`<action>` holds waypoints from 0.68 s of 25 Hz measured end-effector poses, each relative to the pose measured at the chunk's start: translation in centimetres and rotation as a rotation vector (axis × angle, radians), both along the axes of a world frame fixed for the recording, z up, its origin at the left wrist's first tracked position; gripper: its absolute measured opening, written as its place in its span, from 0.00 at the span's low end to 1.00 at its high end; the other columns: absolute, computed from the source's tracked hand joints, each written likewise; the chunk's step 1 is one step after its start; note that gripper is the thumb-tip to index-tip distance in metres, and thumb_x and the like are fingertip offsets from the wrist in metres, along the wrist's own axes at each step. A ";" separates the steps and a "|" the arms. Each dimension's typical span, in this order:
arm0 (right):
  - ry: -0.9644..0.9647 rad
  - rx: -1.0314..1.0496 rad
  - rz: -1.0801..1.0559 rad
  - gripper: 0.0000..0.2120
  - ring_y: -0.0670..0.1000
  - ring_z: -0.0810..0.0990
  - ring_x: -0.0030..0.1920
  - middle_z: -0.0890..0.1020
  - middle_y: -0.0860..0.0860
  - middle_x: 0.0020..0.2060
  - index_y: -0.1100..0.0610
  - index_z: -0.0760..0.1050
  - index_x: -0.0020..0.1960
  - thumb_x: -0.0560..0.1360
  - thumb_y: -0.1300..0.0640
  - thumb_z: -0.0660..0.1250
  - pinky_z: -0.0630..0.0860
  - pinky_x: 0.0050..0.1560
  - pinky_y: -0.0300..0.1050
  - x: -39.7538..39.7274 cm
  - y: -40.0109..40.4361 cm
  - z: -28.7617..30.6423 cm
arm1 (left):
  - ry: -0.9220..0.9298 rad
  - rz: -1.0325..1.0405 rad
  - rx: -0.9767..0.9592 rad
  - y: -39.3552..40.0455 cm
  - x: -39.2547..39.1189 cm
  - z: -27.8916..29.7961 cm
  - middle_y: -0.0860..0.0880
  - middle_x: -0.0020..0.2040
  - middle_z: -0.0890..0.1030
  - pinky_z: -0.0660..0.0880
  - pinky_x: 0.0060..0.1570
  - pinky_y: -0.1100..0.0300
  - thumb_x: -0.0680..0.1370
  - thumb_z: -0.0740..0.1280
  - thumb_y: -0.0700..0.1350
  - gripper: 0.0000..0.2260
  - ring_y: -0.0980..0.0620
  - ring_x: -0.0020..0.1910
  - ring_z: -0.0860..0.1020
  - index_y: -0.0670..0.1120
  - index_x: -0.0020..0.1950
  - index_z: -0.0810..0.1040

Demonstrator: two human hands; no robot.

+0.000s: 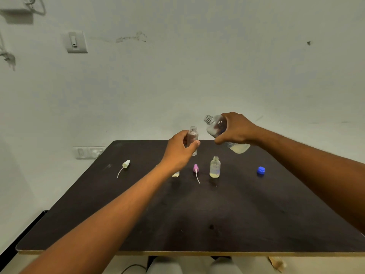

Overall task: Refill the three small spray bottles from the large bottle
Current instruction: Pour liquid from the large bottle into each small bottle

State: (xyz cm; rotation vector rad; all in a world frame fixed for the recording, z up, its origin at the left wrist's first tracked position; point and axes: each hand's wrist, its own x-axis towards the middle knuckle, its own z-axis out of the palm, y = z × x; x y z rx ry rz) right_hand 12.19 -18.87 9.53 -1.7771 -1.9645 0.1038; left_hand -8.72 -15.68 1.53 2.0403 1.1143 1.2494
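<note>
Right hand (236,128) is gripping the large bottle (227,135), uncapped, tilting its long axis so the open neck is pointing upper left of frame, toward the small spray bottle (192,138) the left hand (180,149) is holding upright just beside it, center frame above the bench (138,214). Necks near, not yet touching; pour needs more tilt, probably. No readable labels or writing anywhere.
</note>
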 end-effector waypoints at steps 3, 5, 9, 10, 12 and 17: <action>-0.107 -0.020 -0.004 0.24 0.53 0.80 0.47 0.81 0.50 0.47 0.55 0.76 0.55 0.63 0.52 0.79 0.77 0.44 0.45 0.0 -0.1 -0.3 | 0.010 -0.008 -0.003 0.2 0.1 -0.3 0.54 0.51 0.82 0.77 0.51 0.60 0.79 0.70 0.49 0.09 0.56 0.51 0.79 0.48 0.57 0.79; -0.139 -0.028 0.009 0.25 0.53 0.80 0.48 0.81 0.50 0.49 0.56 0.76 0.58 0.64 0.52 0.79 0.76 0.44 0.44 -0.1 0.0 -0.3 | 0.019 -0.013 -0.003 0.2 0.2 -0.4 0.54 0.51 0.82 0.77 0.52 0.59 0.79 0.70 0.49 0.09 0.56 0.51 0.79 0.48 0.57 0.79; -0.165 -0.050 0.023 0.26 0.52 0.79 0.48 0.81 0.51 0.50 0.55 0.77 0.59 0.64 0.51 0.80 0.73 0.41 0.40 -0.5 0.2 -0.3 | 0.032 -0.026 0.005 0.2 0.3 -0.6 0.55 0.52 0.81 0.79 0.54 0.56 0.79 0.70 0.49 0.09 0.56 0.52 0.79 0.50 0.58 0.79; -0.168 -0.058 0.025 0.27 0.52 0.79 0.48 0.81 0.51 0.50 0.55 0.77 0.59 0.64 0.51 0.80 0.74 0.41 0.40 -0.6 0.3 -0.3 | 0.032 -0.030 0.005 0.2 0.4 -0.6 0.54 0.52 0.81 0.79 0.55 0.56 0.79 0.70 0.49 0.09 0.55 0.52 0.79 0.50 0.59 0.79; -0.180 -0.064 0.031 0.27 0.52 0.79 0.48 0.81 0.51 0.50 0.56 0.77 0.59 0.64 0.52 0.80 0.74 0.42 0.40 -0.8 0.3 -0.4 | 0.036 -0.030 0.009 0.1 0.3 -0.6 0.54 0.52 0.81 0.79 0.55 0.56 0.79 0.70 0.49 0.10 0.55 0.52 0.79 0.50 0.59 0.79; -0.181 -0.058 0.039 0.26 0.51 0.78 0.47 0.79 0.50 0.49 0.55 0.76 0.59 0.64 0.52 0.80 0.69 0.38 0.36 -0.9 0.3 -0.5 | 0.047 -0.020 0.017 0.2 0.1 -0.6 0.54 0.51 0.81 0.79 0.54 0.56 0.79 0.70 0.49 0.08 0.54 0.52 0.79 0.51 0.57 0.79</action>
